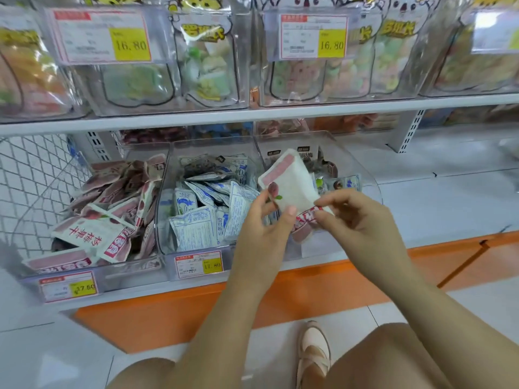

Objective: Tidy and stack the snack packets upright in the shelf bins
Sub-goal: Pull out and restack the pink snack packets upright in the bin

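Both hands up in front of me now, over the front edge of the lower shelf. Left hand pinches a packet at its lower left edge, thumb on the face I can see. Right hand nips the lower right end with curled fingertips. So both hands are closed on that one packet.

It's white with a pink band across the top, tilted, top leaning left. It hangs in the air just in front of the right bin, touching neither bin nor shelf. A red-printed bit shows low between the hands. Same packet or a second one behind it? I cannot tell.

Three clear bins stand side by side along the shelf's front edge, toward its left end. The left bin holds pink packets, jumbled, most lying flat or slanted. The middle bin has blue packets, some on edge, some tipped over. In the right bin I glimpse a few small packets behind the held one, too hidden to read.

Price tags are on the fronts of the left and middle bins. The upper shelf carries clear bins of pouches. Down below, a pale shoe on the tiled floor
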